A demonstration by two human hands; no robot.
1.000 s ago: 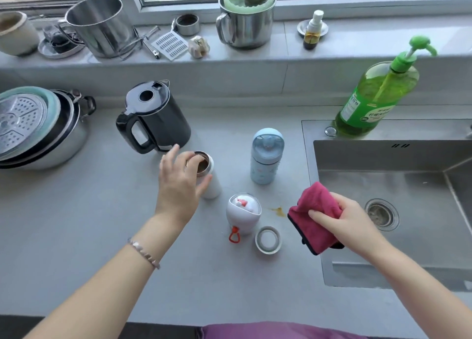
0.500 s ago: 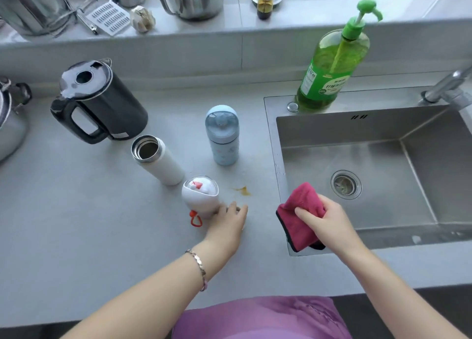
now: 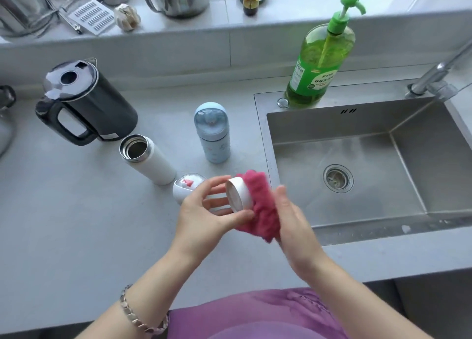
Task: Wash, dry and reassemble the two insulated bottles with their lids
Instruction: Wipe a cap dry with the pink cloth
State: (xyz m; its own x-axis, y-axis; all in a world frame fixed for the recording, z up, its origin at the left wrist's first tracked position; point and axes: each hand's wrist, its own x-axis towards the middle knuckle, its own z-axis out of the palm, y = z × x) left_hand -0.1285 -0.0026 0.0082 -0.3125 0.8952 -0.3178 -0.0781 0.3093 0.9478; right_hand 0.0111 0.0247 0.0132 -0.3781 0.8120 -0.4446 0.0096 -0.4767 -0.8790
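A white insulated bottle point(image 3: 147, 159) stands uncapped on the grey counter, its steel mouth facing up. To its right stands a light-blue bottle point(image 3: 212, 132) with its domed lid on. A white domed lid point(image 3: 186, 187) with a red figure sits on the counter, partly hidden behind my left hand point(image 3: 207, 212). That hand holds a small white inner lid point(image 3: 238, 195) above the counter. My right hand point(image 3: 293, 218) presses a pink cloth point(image 3: 259, 206) against the lid.
A black electric kettle point(image 3: 84, 104) stands at the left. The steel sink point(image 3: 357, 165) lies to the right, with a green soap pump bottle point(image 3: 320, 58) and a faucet point(image 3: 439, 75) behind it. Steel pots and small items line the windowsill ledge point(image 3: 229, 35).
My left hand left the white bottle, picked the small white lid up off the counter and raised it. My right hand brought the pink cloth against it.
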